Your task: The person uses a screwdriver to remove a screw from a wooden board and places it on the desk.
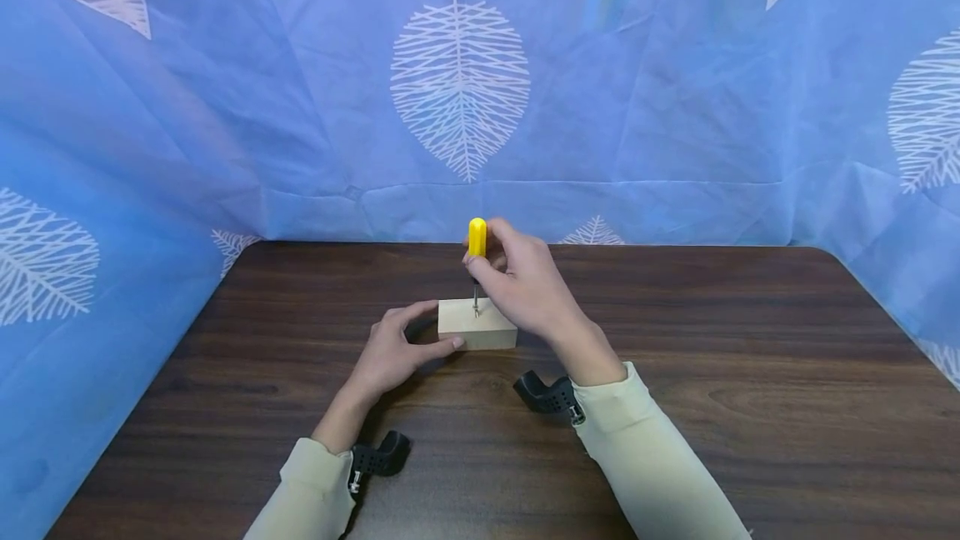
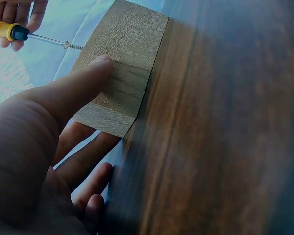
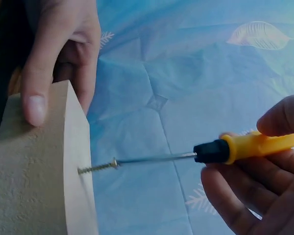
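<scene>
A pale wooden block [image 1: 477, 338] lies on the table, with a brass-coloured screw [image 3: 98, 168] standing up from its top face, most of its thread exposed. My left hand [image 1: 392, 354] grips the block's left end, thumb along the near side and fingers behind. My right hand [image 1: 528, 277] holds a yellow and black screwdriver [image 3: 255, 148] upright by its handle, between thumb and fingers. In the right wrist view the screwdriver's metal shaft [image 3: 157, 158] meets the screw head in one line. The screw's point is hidden in the wood.
The dark wood-grain table [image 1: 712, 323] extends around the block on every side. Behind its far edge hangs a blue cloth [image 1: 322, 90] printed with white leaves. Black wrist mounts [image 1: 543, 394] jut inward from both cream sleeves [image 1: 652, 448], close above the table.
</scene>
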{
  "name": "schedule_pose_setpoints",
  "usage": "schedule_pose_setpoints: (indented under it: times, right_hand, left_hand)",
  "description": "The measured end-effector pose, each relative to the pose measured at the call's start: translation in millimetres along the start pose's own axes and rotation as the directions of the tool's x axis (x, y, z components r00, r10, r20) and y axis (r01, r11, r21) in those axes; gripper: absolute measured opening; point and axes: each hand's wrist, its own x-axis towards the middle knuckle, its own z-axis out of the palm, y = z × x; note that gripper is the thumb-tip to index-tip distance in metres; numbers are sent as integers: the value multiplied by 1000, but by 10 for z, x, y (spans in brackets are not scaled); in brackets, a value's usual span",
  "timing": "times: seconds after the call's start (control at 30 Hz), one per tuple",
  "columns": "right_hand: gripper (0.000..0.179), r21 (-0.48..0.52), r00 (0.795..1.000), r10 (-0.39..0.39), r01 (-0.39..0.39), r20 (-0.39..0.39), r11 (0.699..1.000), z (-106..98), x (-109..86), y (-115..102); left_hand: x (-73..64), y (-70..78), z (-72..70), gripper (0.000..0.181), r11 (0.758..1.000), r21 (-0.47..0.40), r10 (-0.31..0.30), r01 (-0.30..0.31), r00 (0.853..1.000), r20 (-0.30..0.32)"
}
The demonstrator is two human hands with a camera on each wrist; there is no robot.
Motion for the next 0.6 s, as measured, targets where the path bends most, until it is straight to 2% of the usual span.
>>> schedule_pose_setpoints:
  times: [0.13, 0.33, 0.6]
  right_hand:
    - [15, -44, 999, -8, 6, -36, 999, 39, 3, -3]
    - [20, -103, 996, -44, 36, -83, 994, 71, 4, 11]
    - [20, -60, 986, -93, 85, -137, 995, 113, 10, 46]
  left_hand:
    - [-11, -2, 10, 77, 1000, -7, 5, -5, 1000, -7]
    - [-11, -10, 10, 76, 1000, 4, 8, -8, 1000, -12]
    - [1, -2, 8, 76, 1000, 7, 3, -3, 1000, -10]
